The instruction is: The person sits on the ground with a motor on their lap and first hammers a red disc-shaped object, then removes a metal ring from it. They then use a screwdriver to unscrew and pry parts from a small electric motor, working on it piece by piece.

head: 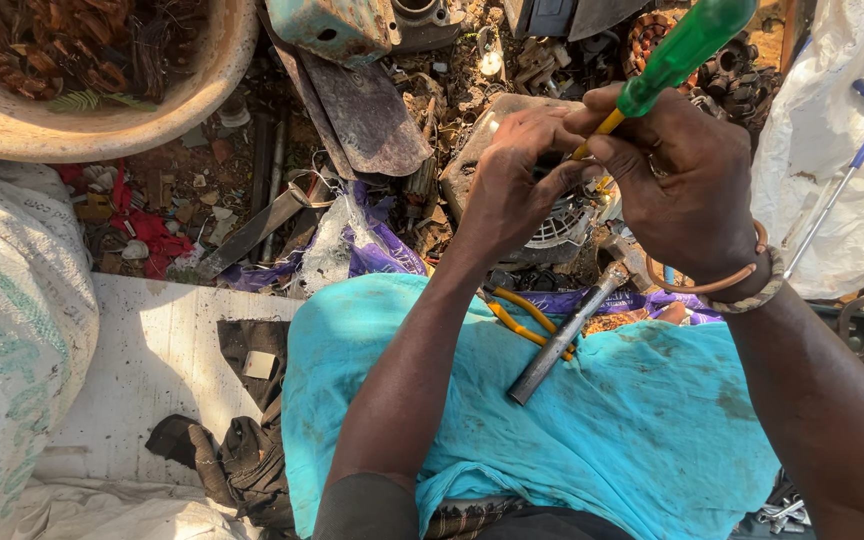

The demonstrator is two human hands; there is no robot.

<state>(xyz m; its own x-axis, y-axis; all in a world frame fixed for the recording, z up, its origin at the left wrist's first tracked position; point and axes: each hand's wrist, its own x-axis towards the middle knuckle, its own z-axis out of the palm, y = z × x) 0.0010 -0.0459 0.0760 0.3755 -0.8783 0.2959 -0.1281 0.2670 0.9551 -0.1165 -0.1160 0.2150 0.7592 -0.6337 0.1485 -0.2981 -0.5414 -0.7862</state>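
Prying step, I'd say — right hand (687,200) grips green-handled screwdriver (680,52), left hand (512,190) clamps the motor part (562,228) — next needs steady leverage.

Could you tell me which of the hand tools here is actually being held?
The green-handled screwdriver, gripped in the right hand; the hammer and yellow-handled pliers lie loose on the lap.

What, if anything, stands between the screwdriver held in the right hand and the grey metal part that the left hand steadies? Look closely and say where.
Nothing visible does. The right hand grips the green-handled screwdriver, whose shaft runs down to the grey metal part. Only the left hand's fingers close around the tip, hiding the contact point.
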